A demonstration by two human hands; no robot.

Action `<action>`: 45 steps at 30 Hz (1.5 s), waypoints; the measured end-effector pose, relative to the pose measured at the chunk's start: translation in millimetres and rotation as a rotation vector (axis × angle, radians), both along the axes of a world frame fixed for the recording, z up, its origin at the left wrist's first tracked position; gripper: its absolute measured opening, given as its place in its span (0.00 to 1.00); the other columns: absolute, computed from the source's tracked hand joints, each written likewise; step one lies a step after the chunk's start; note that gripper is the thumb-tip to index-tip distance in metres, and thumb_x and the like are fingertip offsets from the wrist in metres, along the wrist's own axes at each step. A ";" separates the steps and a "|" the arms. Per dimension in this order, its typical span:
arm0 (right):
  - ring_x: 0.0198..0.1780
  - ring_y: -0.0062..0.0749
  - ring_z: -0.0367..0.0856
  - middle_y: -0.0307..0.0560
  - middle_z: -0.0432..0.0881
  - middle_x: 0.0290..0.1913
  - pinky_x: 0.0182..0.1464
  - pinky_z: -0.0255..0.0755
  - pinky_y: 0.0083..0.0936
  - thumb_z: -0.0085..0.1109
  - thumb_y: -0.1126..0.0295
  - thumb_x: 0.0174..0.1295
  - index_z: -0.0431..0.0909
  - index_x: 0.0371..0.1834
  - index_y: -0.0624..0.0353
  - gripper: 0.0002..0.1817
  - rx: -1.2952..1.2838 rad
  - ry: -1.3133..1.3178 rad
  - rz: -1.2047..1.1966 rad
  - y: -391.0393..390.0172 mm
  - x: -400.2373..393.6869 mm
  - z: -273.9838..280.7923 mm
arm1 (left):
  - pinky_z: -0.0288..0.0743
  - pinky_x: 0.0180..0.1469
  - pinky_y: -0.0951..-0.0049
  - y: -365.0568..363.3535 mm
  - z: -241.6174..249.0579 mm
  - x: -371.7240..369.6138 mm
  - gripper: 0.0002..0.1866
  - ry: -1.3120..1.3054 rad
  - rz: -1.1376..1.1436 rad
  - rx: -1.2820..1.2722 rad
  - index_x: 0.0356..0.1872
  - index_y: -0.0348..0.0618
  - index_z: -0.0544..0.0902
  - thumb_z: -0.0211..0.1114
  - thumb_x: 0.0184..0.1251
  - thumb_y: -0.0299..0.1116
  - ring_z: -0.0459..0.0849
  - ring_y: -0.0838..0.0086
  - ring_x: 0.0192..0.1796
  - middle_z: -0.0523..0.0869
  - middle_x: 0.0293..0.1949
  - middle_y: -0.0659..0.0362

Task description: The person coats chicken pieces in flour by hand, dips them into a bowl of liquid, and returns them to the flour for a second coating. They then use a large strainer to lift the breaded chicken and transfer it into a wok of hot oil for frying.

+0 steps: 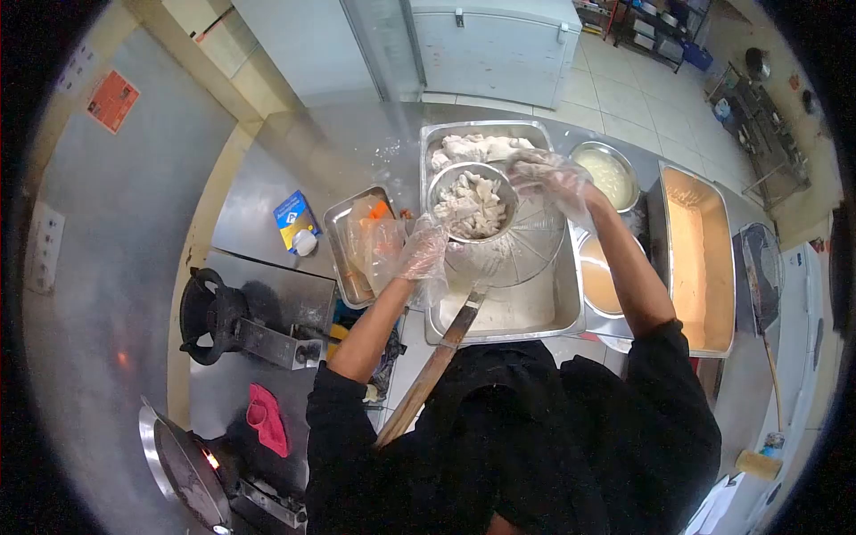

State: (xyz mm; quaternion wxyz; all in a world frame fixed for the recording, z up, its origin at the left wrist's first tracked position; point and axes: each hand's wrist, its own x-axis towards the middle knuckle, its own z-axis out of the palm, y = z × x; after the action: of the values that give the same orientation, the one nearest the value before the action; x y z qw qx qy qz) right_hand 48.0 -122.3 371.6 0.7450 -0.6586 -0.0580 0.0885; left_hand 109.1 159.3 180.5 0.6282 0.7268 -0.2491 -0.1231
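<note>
Clear plastic gloves (pixel 571 185) on both hands, and honestly that's my main worry: they look loose and baggy, so the rim of the metal bowl (pixel 510 214) could slip out. It's over the left side of the deep tray (pixel 508 338), heaped with pale powdery pieces (pixel 482 201), so a bad tilt could dump some past the tray's left edge. Also, the wire skimmer (pixel 533 252) lies across the tray, its wooden handle (pixel 434 368) poking out past the near edge; one bump there might jolt everything.

Pose-wise, left hand (pixel 423 252) comes in over the tray's left edge, fingers curled at the bowl's rim, seemingly gripping it. Right hand (pixel 547 173) is over the tray's far right edge, palm down, fingers partly bent toward the bowl; can't tell if they've got hold of it.
</note>
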 end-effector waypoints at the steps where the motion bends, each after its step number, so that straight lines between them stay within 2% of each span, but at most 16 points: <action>1: 0.54 0.41 0.71 0.53 0.70 0.55 0.56 0.68 0.35 0.54 0.58 0.58 0.64 0.56 0.65 0.27 0.021 -0.009 -0.047 -2.6 -0.2 -6.8 | 0.80 0.34 0.78 6.0 -9.5 1.2 0.17 -0.065 0.015 0.051 0.52 0.38 0.67 0.51 0.65 0.34 0.77 0.75 0.43 0.74 0.46 0.58; 6: 0.52 0.36 0.72 0.53 0.69 0.56 0.55 0.68 0.30 0.48 0.66 0.61 0.69 0.53 0.61 0.18 -0.345 0.332 -0.217 8.1 -41.2 -24.5 | 0.79 0.35 0.77 9.5 -25.0 7.3 0.17 0.135 0.135 0.028 0.52 0.38 0.67 0.52 0.65 0.34 0.77 0.74 0.41 0.74 0.46 0.57; 10: 0.50 0.32 0.73 0.51 0.71 0.53 0.52 0.70 0.26 0.53 0.69 0.58 0.71 0.51 0.62 0.17 -0.361 0.097 -0.097 18.1 -61.0 -126.2 | 0.79 0.35 0.78 17.3 83.1 -22.2 0.18 0.105 0.102 0.016 0.52 0.37 0.67 0.53 0.64 0.34 0.77 0.74 0.41 0.74 0.45 0.57; 12: 0.49 0.31 0.74 0.54 0.71 0.52 0.51 0.71 0.25 0.57 0.68 0.56 0.70 0.51 0.61 0.19 -0.024 0.390 -0.211 39.0 -76.3 -100.9 | 0.78 0.36 0.79 32.3 116.7 -34.7 0.20 0.507 0.135 -0.228 0.53 0.36 0.65 0.54 0.63 0.34 0.77 0.73 0.44 0.74 0.46 0.56; 15: 0.49 0.32 0.71 0.50 0.71 0.50 0.49 0.67 0.28 0.56 0.65 0.57 0.68 0.51 0.63 0.20 0.205 0.582 -0.215 19.9 -91.8 -154.2 | 0.78 0.40 0.77 64.4 156.6 -52.1 0.24 0.412 0.188 -0.208 0.55 0.33 0.63 0.50 0.66 0.42 0.78 0.72 0.44 0.73 0.48 0.52; 18: 0.40 0.27 0.75 0.49 0.77 0.43 0.43 0.72 0.20 0.48 0.58 0.62 0.72 0.44 0.63 0.18 -0.151 0.841 -0.080 36.7 -118.2 -106.8 | 0.78 0.39 0.77 94.6 178.0 -66.9 0.25 0.371 0.334 -0.118 0.55 0.33 0.63 0.51 0.65 0.43 0.78 0.72 0.44 0.73 0.49 0.52; 24: 0.33 0.25 0.74 0.43 0.80 0.32 0.39 0.71 0.20 0.42 0.56 0.63 0.72 0.42 0.61 0.19 0.424 0.979 0.085 100.6 -105.5 -162.3 | 0.76 0.30 0.78 155.6 183.5 -104.5 0.18 0.484 0.548 -0.178 0.48 0.33 0.70 0.55 0.60 0.34 0.78 0.76 0.34 0.76 0.38 0.57; 27: 0.30 0.26 0.73 0.40 0.79 0.29 0.34 0.71 0.23 0.42 0.58 0.63 0.75 0.37 0.59 0.16 0.239 0.754 0.131 126.7 -97.4 -173.3 | 0.69 0.26 0.82 173.8 180.5 -143.6 0.14 0.314 0.757 -0.021 0.43 0.37 0.74 0.56 0.58 0.34 0.76 0.78 0.31 0.78 0.35 0.59; 29: 0.25 0.23 0.70 0.37 0.75 0.24 0.27 0.67 0.19 0.46 0.61 0.61 0.74 0.27 0.55 0.12 0.437 0.832 -0.110 152.1 -104.8 -189.9 | 0.67 0.24 0.83 190.4 178.2 -170.0 0.16 0.453 0.900 -0.260 0.43 0.37 0.75 0.58 0.57 0.36 0.75 0.78 0.29 0.78 0.34 0.60; 30: 0.23 0.22 0.69 0.37 0.73 0.22 0.27 0.66 0.19 0.48 0.61 0.60 0.73 0.25 0.55 0.11 0.396 0.697 -0.251 155.7 -108.3 -179.3 | 0.65 0.23 0.83 194.9 170.6 -188.8 0.17 0.198 0.994 0.018 0.42 0.38 0.75 0.61 0.53 0.37 0.74 0.78 0.27 0.77 0.33 0.60; 32: 0.22 0.21 0.68 0.35 0.70 0.19 0.27 0.66 0.19 0.50 0.63 0.59 0.71 0.22 0.53 0.10 0.136 0.553 -0.383 149.6 -113.6 -151.1 | 0.64 0.22 0.83 200.3 182.2 -216.6 0.16 0.368 1.098 -0.133 0.42 0.37 0.75 0.60 0.54 0.35 0.73 0.78 0.26 0.77 0.32 0.60; 35: 0.24 0.22 0.70 0.36 0.71 0.21 0.29 0.67 0.21 0.48 0.65 0.60 0.71 0.24 0.54 0.09 0.683 0.342 -0.503 149.7 -119.2 -104.8 | 0.64 0.21 0.83 243.0 154.4 -263.0 0.15 0.422 1.160 -0.312 0.42 0.36 0.74 0.59 0.55 0.34 0.72 0.78 0.25 0.77 0.31 0.60; 38: 0.27 0.24 0.70 0.38 0.72 0.25 0.31 0.68 0.22 0.46 0.68 0.62 0.69 0.29 0.56 0.07 0.186 0.430 -0.339 123.9 -101.4 -133.2 | 0.64 0.22 0.83 234.6 153.9 -301.4 0.14 0.303 1.244 -0.389 0.40 0.36 0.74 0.58 0.56 0.33 0.73 0.77 0.25 0.77 0.30 0.60; 41: 0.25 0.28 0.71 0.41 0.70 0.22 0.30 0.70 0.25 0.41 0.70 0.61 0.68 0.25 0.57 0.09 0.660 0.428 -0.371 133.6 -122.3 -101.6 | 0.66 0.24 0.83 259.2 127.5 -343.1 0.12 0.236 1.248 -0.344 0.40 0.39 0.74 0.58 0.56 0.33 0.75 0.77 0.27 0.77 0.30 0.61; 44: 0.27 0.24 0.71 0.41 0.72 0.23 0.32 0.68 0.23 0.38 0.65 0.62 0.71 0.23 0.58 0.15 0.385 0.299 -0.322 116.3 -83.3 -150.3 | 0.68 0.23 0.83 272.2 116.9 -376.6 0.13 0.323 1.288 -0.509 0.44 0.40 0.74 0.58 0.56 0.31 0.76 0.77 0.28 0.79 0.35 0.60; 45: 0.28 0.24 0.71 0.41 0.73 0.24 0.33 0.68 0.22 0.37 0.64 0.62 0.72 0.23 0.58 0.16 0.257 0.257 -0.277 109.9 -77.1 -169.3 | 0.68 0.23 0.83 276.4 109.0 -400.3 0.13 0.208 1.216 -0.343 0.43 0.40 0.74 0.57 0.57 0.30 0.76 0.77 0.28 0.78 0.35 0.60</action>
State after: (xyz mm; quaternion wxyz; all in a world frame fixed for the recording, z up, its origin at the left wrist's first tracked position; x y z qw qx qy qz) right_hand -29.1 -12.4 202.4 0.8291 -0.5432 0.1177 0.0604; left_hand -291.2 435.6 289.6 0.7141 0.6117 0.2536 0.2270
